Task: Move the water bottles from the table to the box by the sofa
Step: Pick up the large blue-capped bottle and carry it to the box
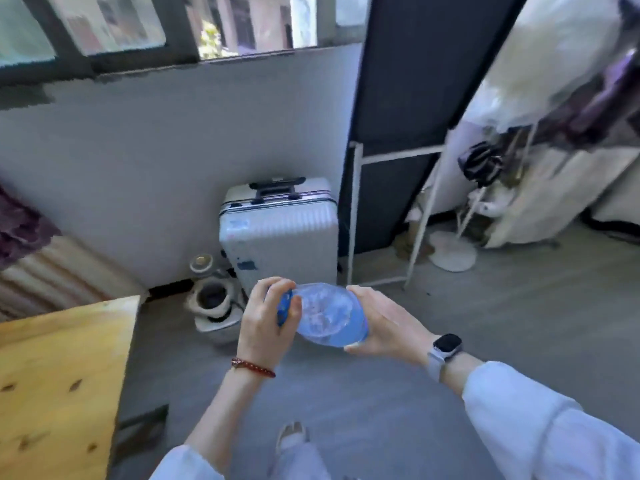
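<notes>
A clear plastic water bottle with a blue cap and label lies sideways in the air between both hands, above the grey floor. My left hand is closed around its blue cap end. My right hand, with a watch on the wrist, grips the bottle's base from the right. The wooden table fills the lower left corner. No box or sofa shows clearly in this blurred frame.
A white suitcase stands against the wall ahead, with a small white appliance on the floor to its left. A white metal rack and a dark panel stand to the right. A white fan base lies beyond. Striped fabric sits at far left.
</notes>
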Demonstrator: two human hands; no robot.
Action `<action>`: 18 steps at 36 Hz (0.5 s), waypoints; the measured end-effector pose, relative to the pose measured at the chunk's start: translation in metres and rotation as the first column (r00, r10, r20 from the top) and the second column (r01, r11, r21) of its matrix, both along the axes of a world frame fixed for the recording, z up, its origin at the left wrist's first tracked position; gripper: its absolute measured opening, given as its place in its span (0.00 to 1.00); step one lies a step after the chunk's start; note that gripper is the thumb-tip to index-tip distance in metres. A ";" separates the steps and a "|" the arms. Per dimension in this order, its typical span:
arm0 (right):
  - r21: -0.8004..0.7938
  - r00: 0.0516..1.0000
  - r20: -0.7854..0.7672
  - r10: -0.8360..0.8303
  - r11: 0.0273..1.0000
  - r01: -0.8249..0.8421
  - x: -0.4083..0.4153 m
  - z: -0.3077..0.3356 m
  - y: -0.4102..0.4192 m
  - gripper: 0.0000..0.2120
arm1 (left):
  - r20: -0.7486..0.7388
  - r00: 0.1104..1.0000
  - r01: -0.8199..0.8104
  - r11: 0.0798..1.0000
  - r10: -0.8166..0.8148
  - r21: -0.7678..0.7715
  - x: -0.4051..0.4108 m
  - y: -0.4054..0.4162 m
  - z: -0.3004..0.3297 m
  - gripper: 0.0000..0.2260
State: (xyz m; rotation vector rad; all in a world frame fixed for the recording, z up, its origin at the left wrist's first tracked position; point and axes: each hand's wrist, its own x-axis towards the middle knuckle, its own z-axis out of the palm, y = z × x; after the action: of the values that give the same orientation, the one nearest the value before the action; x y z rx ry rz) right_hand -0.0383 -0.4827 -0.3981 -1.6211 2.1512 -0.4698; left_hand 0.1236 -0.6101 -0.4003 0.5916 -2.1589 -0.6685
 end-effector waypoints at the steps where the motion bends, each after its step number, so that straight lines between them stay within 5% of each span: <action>1: 0.008 1.000 -0.005 -0.028 1.000 0.028 -0.008 -0.002 0.009 0.32 | 0.013 1.000 0.027 1.000 -0.027 -0.007 -0.012 0.004 0.001 0.06; 6: 0.043 0.914 0.041 -0.403 0.915 0.401 -0.099 -0.011 0.100 0.40 | 0.071 0.944 0.321 0.947 -0.322 0.021 -0.156 0.054 0.001 0.06; 9: 0.043 0.802 0.091 -0.590 0.807 0.589 -0.156 -0.021 0.152 0.29 | 0.108 0.877 0.466 0.884 -0.468 0.042 -0.246 0.093 -0.003 0.06; 18: 0.051 0.570 0.051 -0.820 0.572 0.819 -0.331 -0.025 0.290 0.32 | 0.167 0.686 0.710 0.702 -0.708 0.055 -0.489 0.215 -0.027 0.11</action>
State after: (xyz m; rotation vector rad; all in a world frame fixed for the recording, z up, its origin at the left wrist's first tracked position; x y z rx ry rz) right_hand -0.3693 -0.1928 -0.4231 -0.4348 2.7416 -0.7368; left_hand -0.3652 -0.3951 -0.4270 -0.2651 -2.5557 -1.0326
